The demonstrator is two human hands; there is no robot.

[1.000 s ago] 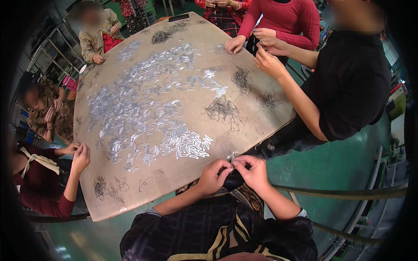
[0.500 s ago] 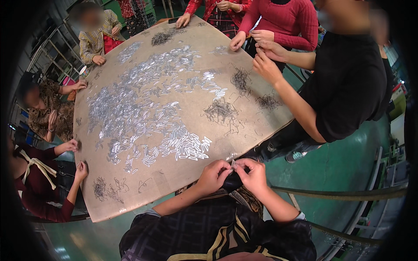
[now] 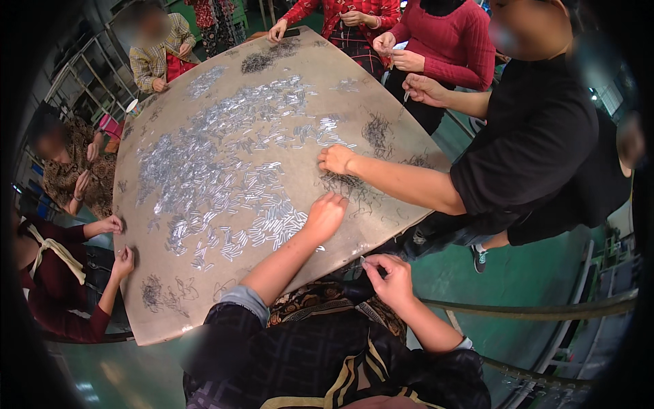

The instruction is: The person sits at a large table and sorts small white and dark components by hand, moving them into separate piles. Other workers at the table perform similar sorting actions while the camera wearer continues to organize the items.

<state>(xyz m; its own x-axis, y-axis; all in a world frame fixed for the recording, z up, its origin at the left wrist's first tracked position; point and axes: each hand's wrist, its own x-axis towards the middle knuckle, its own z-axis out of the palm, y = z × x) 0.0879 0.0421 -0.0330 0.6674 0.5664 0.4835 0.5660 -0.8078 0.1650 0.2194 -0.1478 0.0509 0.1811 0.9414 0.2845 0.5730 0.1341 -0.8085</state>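
My left hand (image 3: 325, 213) is stretched out over the round brownish table (image 3: 204, 300). Its fingertips press down at the edge of a spread of small silvery tube pieces (image 3: 272, 225), next to a tangle of thin dark wires (image 3: 354, 187). The fingers curl under, so any hold is hidden. My right hand (image 3: 390, 276) stays close to my body at the table's near rim and pinches a small silver piece (image 3: 364, 261) between thumb and fingers.
A person in black at the right rests a hand (image 3: 335, 158) on the dark wire tangle. Other people stand or sit all around the table. More silvery pieces (image 3: 197, 157) cover the middle, with dark wire piles (image 3: 257, 63) at the far side and near left (image 3: 153, 293).
My left hand has left my right hand and reached forward onto the table. The person in black has stretched an arm across to the dark wires.
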